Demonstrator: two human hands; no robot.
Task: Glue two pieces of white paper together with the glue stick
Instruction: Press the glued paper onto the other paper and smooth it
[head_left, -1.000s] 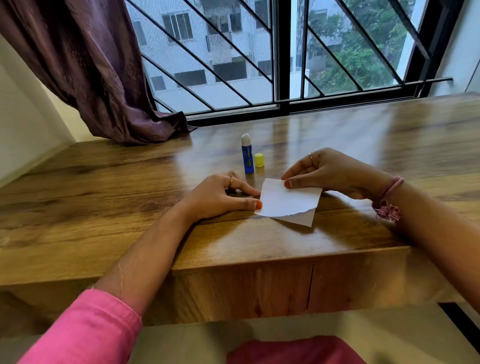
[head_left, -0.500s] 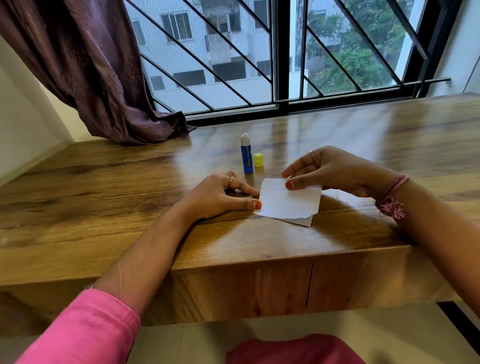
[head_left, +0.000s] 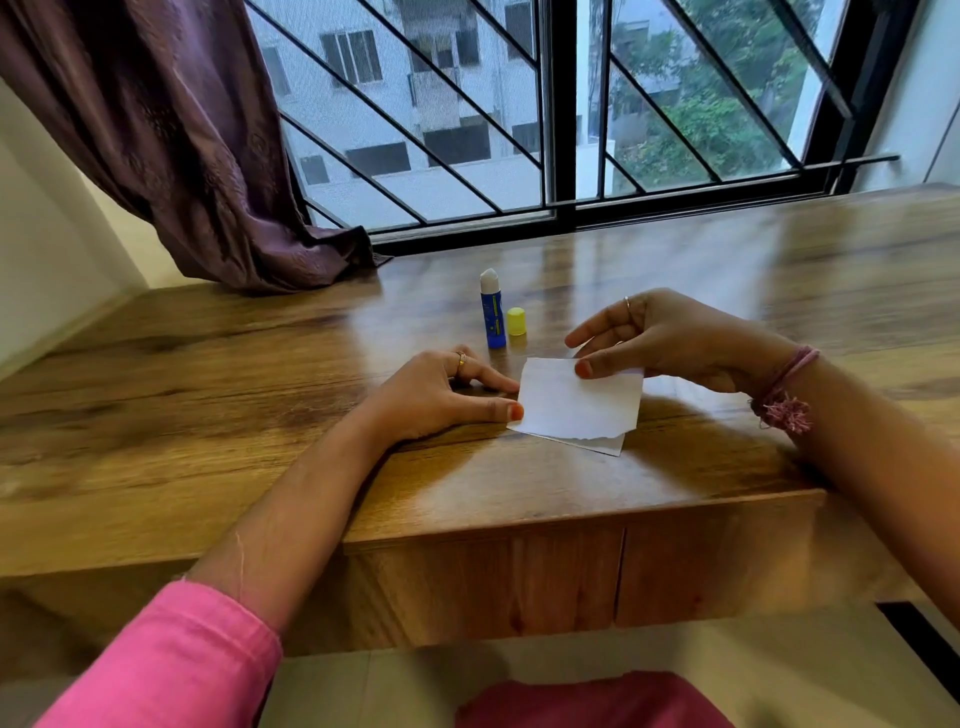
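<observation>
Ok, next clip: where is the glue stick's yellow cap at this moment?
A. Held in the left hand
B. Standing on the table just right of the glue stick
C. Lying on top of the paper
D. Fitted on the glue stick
B: the yellow cap stands on the table just right of the upright, uncapped glue stick, away from both hands and the paper.

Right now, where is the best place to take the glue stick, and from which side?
Probably the blue barrel of the glue stick, low down, from its left. It stands upright, the bare glue tip is on top, and the yellow cap sits close on its right.
</observation>
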